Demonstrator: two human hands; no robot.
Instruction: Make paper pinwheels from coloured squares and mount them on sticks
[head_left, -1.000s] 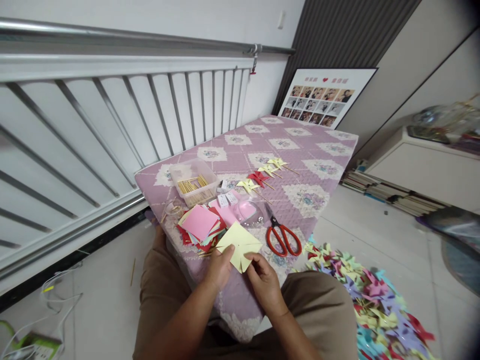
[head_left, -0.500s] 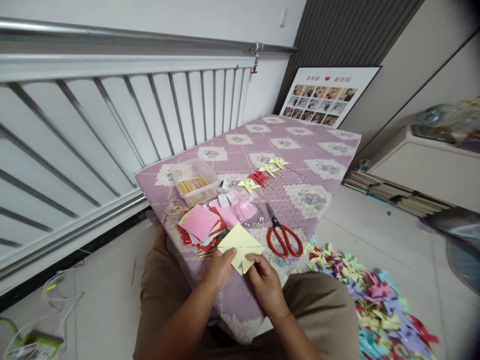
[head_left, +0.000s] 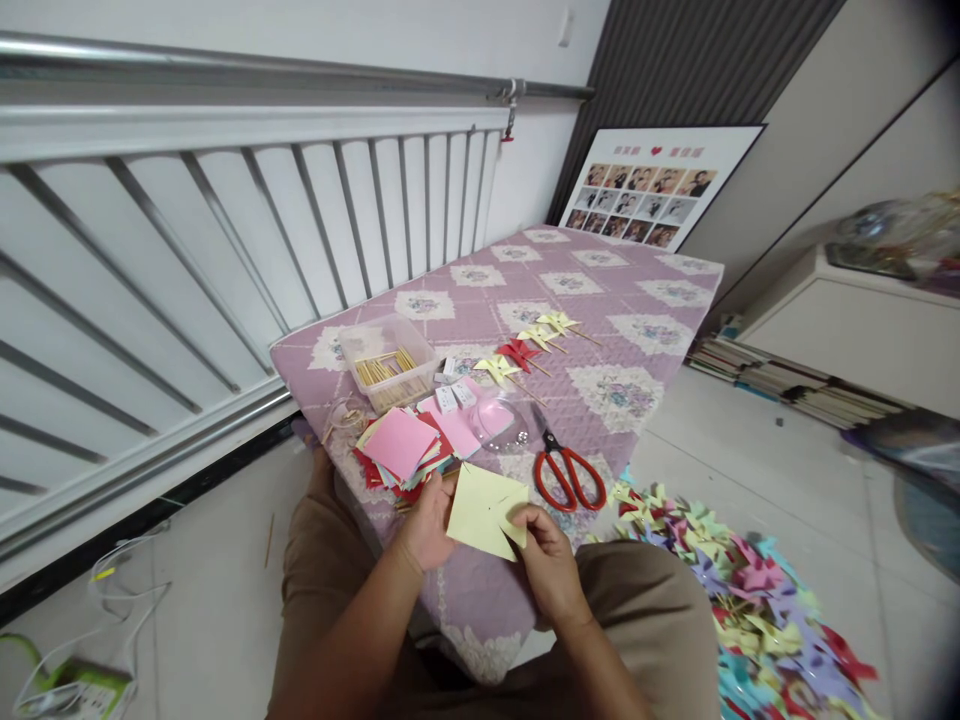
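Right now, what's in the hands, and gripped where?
Both hold one yellow paper square: left hand at its left edge, right hand pinching a cut flap at its right edge.

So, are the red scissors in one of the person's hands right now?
No, the red scissors lie on the purple quilt, while the left hand and right hand both hold the yellow paper square.

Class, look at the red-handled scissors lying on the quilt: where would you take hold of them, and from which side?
Probably by the red handle loops of the scissors, coming from the near edge of the quilted table. The loops lie nearest the person, and the shut blades point away towards the clear plastic dome.
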